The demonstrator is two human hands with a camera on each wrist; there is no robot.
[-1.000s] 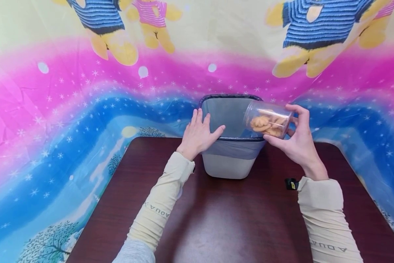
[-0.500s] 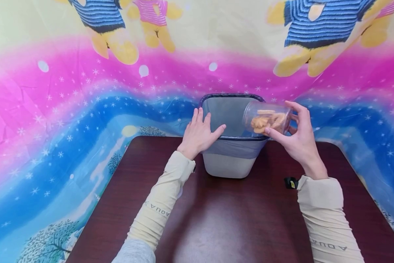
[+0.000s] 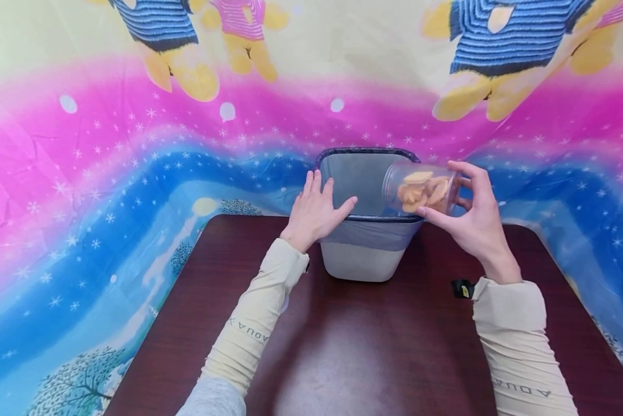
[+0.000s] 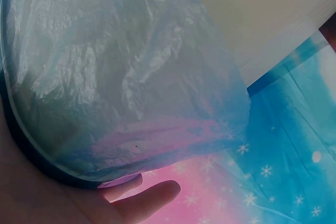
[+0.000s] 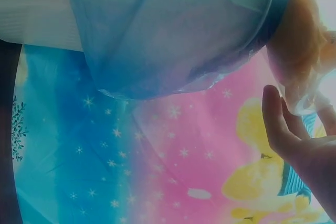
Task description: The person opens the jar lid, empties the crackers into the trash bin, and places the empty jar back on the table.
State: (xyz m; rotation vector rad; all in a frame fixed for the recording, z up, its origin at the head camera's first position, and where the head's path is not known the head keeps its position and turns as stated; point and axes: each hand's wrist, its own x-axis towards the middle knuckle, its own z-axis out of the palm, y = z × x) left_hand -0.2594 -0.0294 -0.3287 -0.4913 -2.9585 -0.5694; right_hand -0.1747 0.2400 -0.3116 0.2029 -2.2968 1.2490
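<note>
A clear plastic jar (image 3: 391,184) with several golden cookies (image 3: 416,193) inside lies on its side above the right part of a bin. My right hand (image 3: 474,216) grips the jar's right end, thumb in front and fingers behind. The jar's left end points over the bin's inside. The bin (image 3: 360,263) is pale grey, with a thin plastic liner (image 4: 131,51) folded over its dark rim. My left hand (image 3: 313,214) rests at the bin's left rim with fingers straight. In the right wrist view, the jar's cookies (image 5: 299,30) appear beside the rim.
The bin stands near the back of a dark reddish-brown table (image 3: 342,346). Behind the table hangs a bright cloth (image 3: 269,127) printed with bears and snowflakes. A small black tag (image 3: 463,289) sticks out beside the right sleeve.
The cookies have shifted inside the jar as my right hand turned it slightly. My right thumb has moved up along the jar's side. The left hand and the bin stay put.
</note>
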